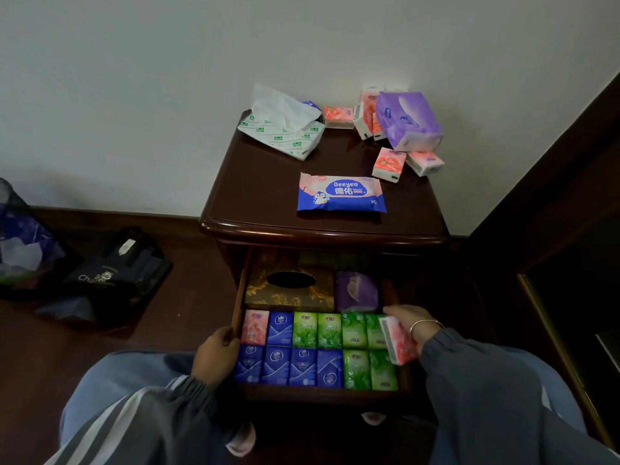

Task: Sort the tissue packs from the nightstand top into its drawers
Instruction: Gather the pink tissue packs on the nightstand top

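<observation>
The dark wooden nightstand [261, 193] has its top drawer [237, 297] pulled out. Rows of small pink, blue and green tissue packs [315, 350] fill the drawer's front; a gold tissue box [290, 288] and a purple pack [357, 292] lie behind them. My right hand [407, 322] grips a pink tissue pack [399, 340] over the drawer's right end. My left hand [216, 352] holds the drawer's left edge. On top lie a blue wet-wipe pack [340, 193], a white-green tissue pack [283, 129], a purple tissue pack [407, 120] and several pink packs [389, 162].
The nightstand stands against a white wall. A dark wooden bed frame [550, 203] runs along the right. Dark bags [114, 263] lie on the floor at the left. My knees in blue trousers [110, 391] are in front of the drawer.
</observation>
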